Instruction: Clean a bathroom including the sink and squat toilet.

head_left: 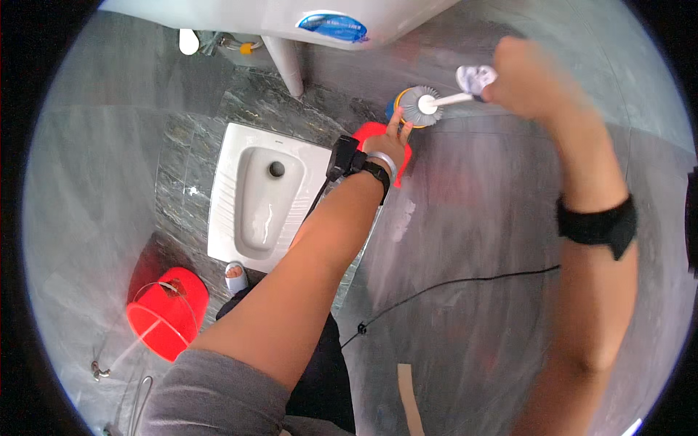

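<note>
My right hand [527, 80], slightly blurred, is closed around the handle of a toilet brush at the upper right. The brush [422, 107] has a round head of grey bristles and a white shaft, tilted almost level. Beside that fist is a white piece with dark purple marks [476, 77]; whether it belongs to the handle I cannot tell. Behind the bristles shows a blue and yellow rounded thing [393, 110], mostly hidden. Two outstretched fingers of my left hand [391, 143] reach its edge and the bristles. Under that hand lies a red plastic object [369, 131], partly covered.
A white squat toilet [233, 182] is set in the dark marbled floor, left of my left forearm. At lower left, water runs from a tap [99, 371] into a red bucket [195, 291]. A white tank [247, 16] and pipe [282, 65] are above. A black cable [451, 282] crosses.
</note>
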Available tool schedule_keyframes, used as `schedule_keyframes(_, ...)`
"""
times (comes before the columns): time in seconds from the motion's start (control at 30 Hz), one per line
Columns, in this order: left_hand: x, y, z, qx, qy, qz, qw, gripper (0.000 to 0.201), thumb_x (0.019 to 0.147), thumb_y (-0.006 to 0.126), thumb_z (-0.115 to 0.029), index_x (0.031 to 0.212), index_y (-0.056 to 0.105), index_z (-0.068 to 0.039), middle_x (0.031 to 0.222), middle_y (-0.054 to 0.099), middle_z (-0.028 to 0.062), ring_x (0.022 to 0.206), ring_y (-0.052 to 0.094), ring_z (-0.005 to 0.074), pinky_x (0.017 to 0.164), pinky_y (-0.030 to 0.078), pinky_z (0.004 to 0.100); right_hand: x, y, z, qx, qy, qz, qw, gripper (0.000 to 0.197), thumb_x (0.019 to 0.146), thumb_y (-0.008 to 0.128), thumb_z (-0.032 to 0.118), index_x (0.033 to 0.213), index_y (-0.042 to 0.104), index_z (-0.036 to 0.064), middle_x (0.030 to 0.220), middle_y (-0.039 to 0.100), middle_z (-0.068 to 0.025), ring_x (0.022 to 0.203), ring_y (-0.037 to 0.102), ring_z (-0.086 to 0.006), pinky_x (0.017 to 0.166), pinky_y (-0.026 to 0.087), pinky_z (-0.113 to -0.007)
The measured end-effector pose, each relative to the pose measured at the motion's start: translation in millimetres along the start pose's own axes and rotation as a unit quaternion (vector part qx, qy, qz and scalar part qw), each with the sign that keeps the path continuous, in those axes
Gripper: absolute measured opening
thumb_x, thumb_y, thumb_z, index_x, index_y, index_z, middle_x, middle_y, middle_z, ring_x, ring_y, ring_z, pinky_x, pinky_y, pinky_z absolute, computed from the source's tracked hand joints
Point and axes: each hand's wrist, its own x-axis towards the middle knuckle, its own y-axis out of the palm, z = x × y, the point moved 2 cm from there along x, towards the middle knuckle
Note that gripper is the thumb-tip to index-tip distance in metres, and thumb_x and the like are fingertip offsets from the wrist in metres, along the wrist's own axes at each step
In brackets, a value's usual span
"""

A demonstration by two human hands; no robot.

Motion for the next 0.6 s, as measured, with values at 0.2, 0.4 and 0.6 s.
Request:
schedule_keyframes(0.2, -16.4, -10.8, 18.3, -0.046, 0.014, -0.020, 0.999, 0.070, 0.089, 0.038, -0.004, 0.152, 0.015, -0.025, 0.156, -0.010, 0.0191, 0.092, 0.068, 0.0337, 0.064, 0.056, 0.0436, -8.3, -108.7, -56.8, 0.030, 0.038, 0.191, 0.980, 0.019, 0.075, 0.073, 0.018, 0.070, 0.067, 0.0000, 0.051, 0.058, -0.0081, 0.037, 0.053, -0.0150, 0.034, 0.041, -0.029)
schedule_keyframes(0.4, -120.0, 16.7, 83.5, -0.120, 0.015, -0.072, 0.990, 0.070, 0.085, 0.048, -0.007, 0.149, 0.021, -0.013, 0.152, 0.005, 0.0284, 0.086, 0.067, 0.0369, 0.068, 0.056, 0.0448, -98.2, -92.0, -59.0, 0.288, 0.227, 0.177, 0.913, 0.026, 0.081, 0.072, 0.028, 0.073, 0.067, 0.0040, 0.058, 0.058, 0.0007, 0.046, 0.047, -0.0071, 0.041, 0.035, -0.024)
schedule_keyframes(0.6, -312.5, 83.5, 239.2, -0.244, -0.165, -0.018, 0.956, 0.059, 0.087, 0.058, -0.035, 0.132, 0.044, 0.002, 0.081, 0.065, 0.0250, 0.078, 0.066, 0.0404, 0.068, 0.053, 0.0484, -182.2, 3.2, 92.9, 0.458, 0.206, 0.272, 0.821, 0.027, 0.084, 0.068, 0.032, 0.092, 0.063, 0.0064, 0.072, 0.059, 0.0018, 0.062, 0.050, -0.0090, 0.054, 0.041, -0.027)
